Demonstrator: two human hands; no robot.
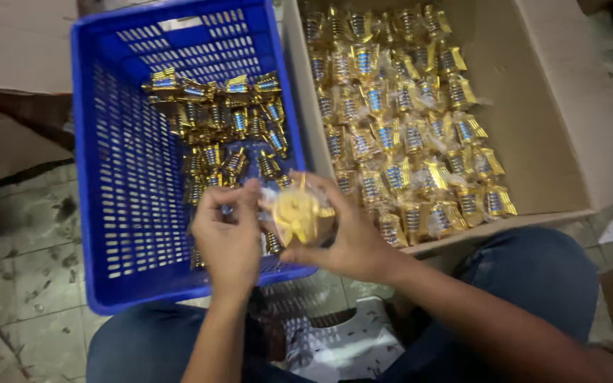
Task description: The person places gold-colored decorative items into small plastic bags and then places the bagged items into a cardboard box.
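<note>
So we're sitting on the floor with a blue plastic crate [118,177] on the left and a cardboard box [555,135] on the right, both propped against our knees. Our right hand [352,234] has its fingers closed around one gold trinket in a clear plastic bag [298,213], held just over the crate's near edge. Our left hand [230,234] is pinching at the bag's left side, fingertips curled shut on the film (can't tell if it's holding a second small piece, it's blurry there).

Progress-wise, our guess is we're well past halfway. The box already holds rows of bagged gold pieces [406,128], each in shiny film, filling roughly its left two thirds, with bare cardboard on the right. The crate holds a smaller heap of loose gold pieces [232,124] with no bags on them, piled toward the back right corner, and much of the crate floor shows through. So the loose heap looks like what's left, plus the one in our hands.
</note>
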